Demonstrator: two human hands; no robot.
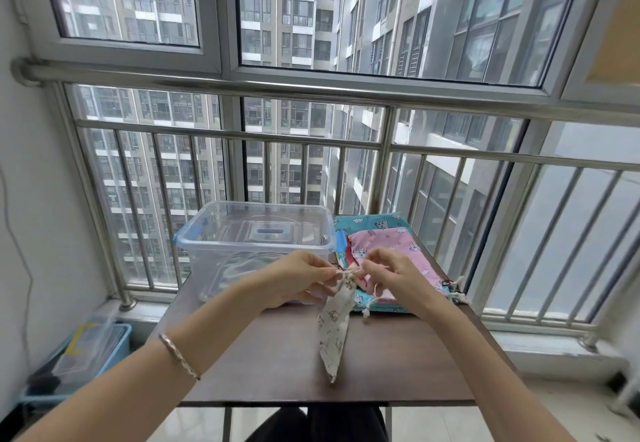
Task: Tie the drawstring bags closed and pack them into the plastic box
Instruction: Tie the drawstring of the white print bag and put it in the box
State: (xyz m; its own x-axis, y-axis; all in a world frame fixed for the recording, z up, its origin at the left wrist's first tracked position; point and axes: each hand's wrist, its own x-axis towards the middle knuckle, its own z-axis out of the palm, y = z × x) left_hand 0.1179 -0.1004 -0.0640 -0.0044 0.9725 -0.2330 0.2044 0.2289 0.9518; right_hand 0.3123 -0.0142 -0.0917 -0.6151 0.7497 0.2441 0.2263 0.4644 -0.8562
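Head view shows a cream drawstring bag (334, 323) hanging by its gathered neck above the brown table (277, 365), just in front of the clear plastic box (256, 233). It looks light, limp and soft, so the cinched neck and cords are the sensible place to hold. The left hand (298, 278) and right hand (394, 275) meet at that neck, each pinching a cord, forearms angled inward. Pink and teal bags (391, 244) lie stacked beside the box.

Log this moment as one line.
step: tying white bag | left hand: pinches drawstring | right hand: pinches drawstring | plastic box: behind
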